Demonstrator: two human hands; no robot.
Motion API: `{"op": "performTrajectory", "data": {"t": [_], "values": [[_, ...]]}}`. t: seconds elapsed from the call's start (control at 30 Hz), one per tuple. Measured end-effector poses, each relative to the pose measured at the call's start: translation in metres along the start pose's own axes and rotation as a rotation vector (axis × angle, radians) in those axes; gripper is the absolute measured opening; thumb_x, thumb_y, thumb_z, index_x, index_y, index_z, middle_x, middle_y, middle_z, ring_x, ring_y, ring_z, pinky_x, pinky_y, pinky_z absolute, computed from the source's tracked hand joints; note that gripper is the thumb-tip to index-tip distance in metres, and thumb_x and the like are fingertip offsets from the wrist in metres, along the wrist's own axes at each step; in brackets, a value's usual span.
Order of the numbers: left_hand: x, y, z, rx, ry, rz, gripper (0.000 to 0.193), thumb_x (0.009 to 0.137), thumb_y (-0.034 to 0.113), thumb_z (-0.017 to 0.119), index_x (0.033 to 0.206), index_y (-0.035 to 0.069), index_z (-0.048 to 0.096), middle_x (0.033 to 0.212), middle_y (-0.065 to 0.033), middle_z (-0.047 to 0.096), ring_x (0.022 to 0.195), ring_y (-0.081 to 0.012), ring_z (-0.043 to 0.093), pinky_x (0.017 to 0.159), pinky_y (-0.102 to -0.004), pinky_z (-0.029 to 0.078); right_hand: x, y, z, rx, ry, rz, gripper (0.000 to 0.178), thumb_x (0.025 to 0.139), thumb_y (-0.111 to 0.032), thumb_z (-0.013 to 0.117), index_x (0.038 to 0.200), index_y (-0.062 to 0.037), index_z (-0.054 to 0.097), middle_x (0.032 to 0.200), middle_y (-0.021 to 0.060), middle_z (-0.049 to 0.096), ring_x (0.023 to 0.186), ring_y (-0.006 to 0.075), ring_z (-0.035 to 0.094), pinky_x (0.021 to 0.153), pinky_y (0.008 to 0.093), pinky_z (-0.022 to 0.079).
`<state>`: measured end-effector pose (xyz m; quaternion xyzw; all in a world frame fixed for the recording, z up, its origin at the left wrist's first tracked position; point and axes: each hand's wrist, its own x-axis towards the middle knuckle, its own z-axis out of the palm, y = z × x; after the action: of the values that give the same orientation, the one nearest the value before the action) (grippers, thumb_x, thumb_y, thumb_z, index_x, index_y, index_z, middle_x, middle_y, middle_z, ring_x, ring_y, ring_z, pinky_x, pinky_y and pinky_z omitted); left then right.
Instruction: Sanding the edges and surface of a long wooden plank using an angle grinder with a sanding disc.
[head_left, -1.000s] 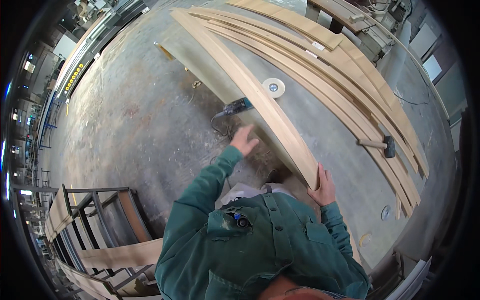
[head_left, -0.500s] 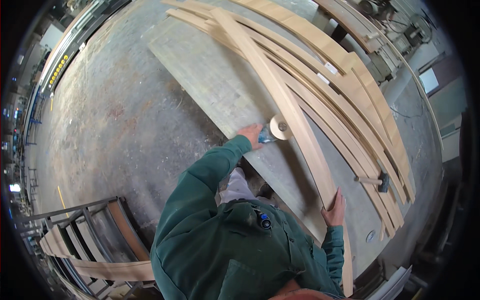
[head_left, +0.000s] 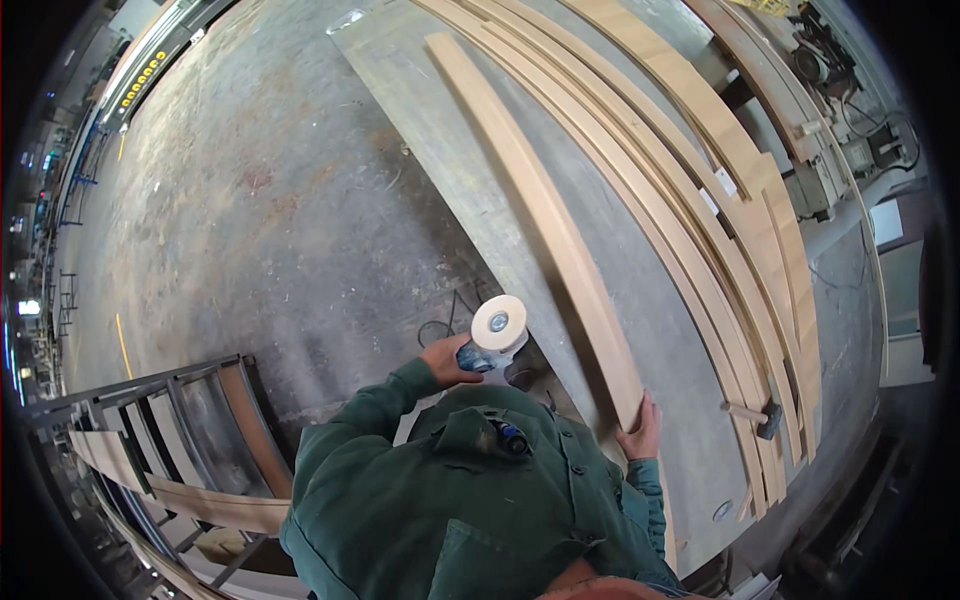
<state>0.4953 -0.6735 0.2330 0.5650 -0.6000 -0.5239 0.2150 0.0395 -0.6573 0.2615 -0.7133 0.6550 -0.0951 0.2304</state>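
Note:
My left hand [head_left: 450,360] grips a blue-bodied angle grinder [head_left: 478,358] fitted with a pale round disc [head_left: 498,321], its face turned up. The tool hangs just off the table's near left edge, close to my body and apart from the wood. A long, curved, light wooden strip [head_left: 545,195] lies along the grey table [head_left: 640,300]. Toward its near end, my right hand [head_left: 642,430] is closed around the strip's edge, thumb on the near side. My jacket hides part of that end.
Several more curved strips [head_left: 660,225] lie stacked to the right, with a mallet [head_left: 760,416] on them. Wide curved panels [head_left: 790,260] lie beyond. A metal rack [head_left: 180,430] holding boards stands at lower left. Machinery [head_left: 850,90] stands at far right.
My left hand has drawn the grinder away from the strip, back toward my body. The strip's far end has moved left, off the stack. My right hand keeps hold, and the view has shifted.

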Motion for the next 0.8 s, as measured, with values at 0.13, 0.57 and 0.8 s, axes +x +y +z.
{"op": "performTrajectory", "data": {"t": [0.13,0.57,0.8], "values": [[-0.027,0.007,-0.007,-0.001,0.073,-0.121,0.067,0.064,0.031,0.082,0.121,0.006,0.057,0.112,-0.0183,0.063,0.105,-0.0358,0.06,0.092,-0.0404,0.046,0.024,-0.018,0.033,-0.005,-0.044,0.004,0.094,0.059,-0.014,0.074,0.144,-0.01,0.035,0.11,0.019,0.053,0.101,0.0396,0.053,0.088,0.0446,0.047],[-0.024,0.108,0.009,-0.223,0.206,0.155,0.068,0.066,0.022,0.087,0.124,0.0,0.058,0.117,-0.009,0.066,0.106,-0.0168,0.059,0.098,-0.0315,0.043,0.043,-0.083,0.013,0.376,0.141,-0.278,0.085,0.069,-0.029,0.081,0.139,-0.0017,0.042,0.137,0.0191,0.046,0.128,0.0378,0.041,0.108,0.042,0.032],[-0.023,0.117,0.065,-0.494,-0.034,0.335,0.063,0.065,0.018,0.085,0.12,0.001,0.058,0.108,-0.0067,0.065,0.101,-0.014,0.059,0.093,-0.0315,0.045,0.018,-0.172,0.049,1.367,-0.25,-0.258,0.073,0.07,-0.032,0.078,0.129,0.002,0.05,0.123,0.0119,0.057,0.111,0.0212,0.056,0.096,0.0335,0.043]]}}
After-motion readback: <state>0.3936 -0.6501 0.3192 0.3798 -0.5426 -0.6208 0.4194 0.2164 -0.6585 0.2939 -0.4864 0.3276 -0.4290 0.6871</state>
